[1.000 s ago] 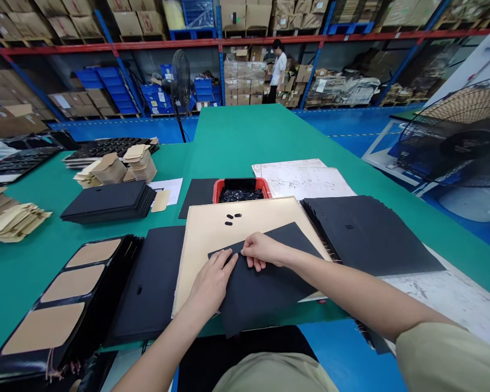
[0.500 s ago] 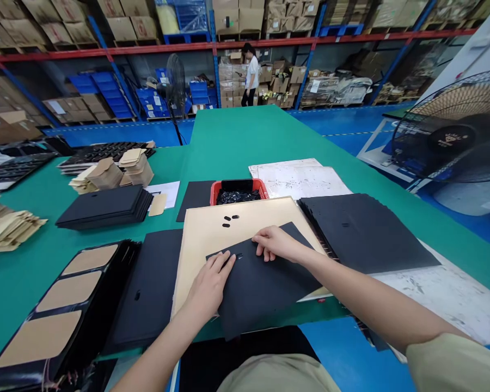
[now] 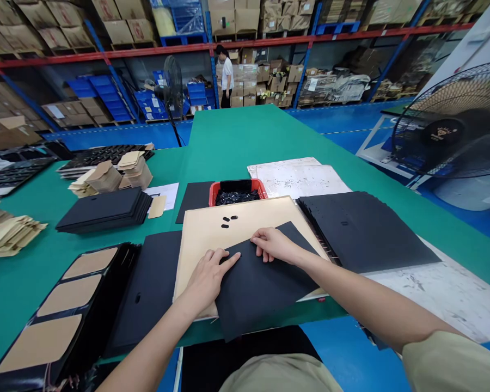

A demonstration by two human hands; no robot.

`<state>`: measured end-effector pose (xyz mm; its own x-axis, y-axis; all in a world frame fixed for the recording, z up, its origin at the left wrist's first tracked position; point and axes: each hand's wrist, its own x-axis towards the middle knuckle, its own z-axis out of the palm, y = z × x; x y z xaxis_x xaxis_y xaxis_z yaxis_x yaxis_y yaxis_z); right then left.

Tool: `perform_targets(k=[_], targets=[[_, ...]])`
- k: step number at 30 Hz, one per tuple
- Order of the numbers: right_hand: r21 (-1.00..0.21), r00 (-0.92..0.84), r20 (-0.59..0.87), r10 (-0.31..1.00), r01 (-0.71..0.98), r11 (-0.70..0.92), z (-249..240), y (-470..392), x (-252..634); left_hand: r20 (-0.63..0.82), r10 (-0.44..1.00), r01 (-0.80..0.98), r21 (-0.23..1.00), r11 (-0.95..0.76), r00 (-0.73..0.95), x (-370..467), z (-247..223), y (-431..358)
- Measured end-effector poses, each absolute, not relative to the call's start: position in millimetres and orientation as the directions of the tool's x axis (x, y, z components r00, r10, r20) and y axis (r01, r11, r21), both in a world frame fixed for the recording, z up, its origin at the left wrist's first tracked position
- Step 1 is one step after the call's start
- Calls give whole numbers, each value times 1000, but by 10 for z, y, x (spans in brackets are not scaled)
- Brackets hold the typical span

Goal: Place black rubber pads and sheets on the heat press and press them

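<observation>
A black card sheet [image 3: 265, 294] lies tilted on a tan board [image 3: 200, 228], its near corner hanging over the board's front edge. My left hand [image 3: 207, 277] rests over the sheet's left edge, the index finger stretched out and its tip pressing near the upper edge. Whatever lies under that fingertip is hidden. At the upper edge my right hand [image 3: 275, 245] is closed in a pinch, thumb and index finger together on the sheet. Several small black oval pieces [image 3: 225, 226] lie on the board beyond my hands.
A red basket [image 3: 262, 188] of small black pieces stands behind the board. Black sheets are stacked at right [image 3: 367, 234] and left [image 3: 147, 288]. Black pieces with tan panels [image 3: 69, 294] lie further left. A large fan [image 3: 445, 130] stands right; a person [image 3: 227, 76] is by the shelves.
My left index finger has moved right along the sheet, covering the small slot mark that showed before. My right hand keeps its place. The distant person has moved left.
</observation>
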<state>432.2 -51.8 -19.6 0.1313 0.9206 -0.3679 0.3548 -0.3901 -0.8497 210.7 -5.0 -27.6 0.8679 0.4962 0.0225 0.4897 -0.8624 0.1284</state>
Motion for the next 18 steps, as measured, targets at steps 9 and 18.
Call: perform_targets(k=[9, 18], targets=[[-747, 112, -194, 975, 627, -221, -174, -641, 4247, 2, 467, 467, -10, -884, 884, 2103, -293, -100], [-55, -200, 31, 979, 978, 202, -226, -898, 3953, 44, 489, 488, 38, -872, 871, 2073, -468, -150]])
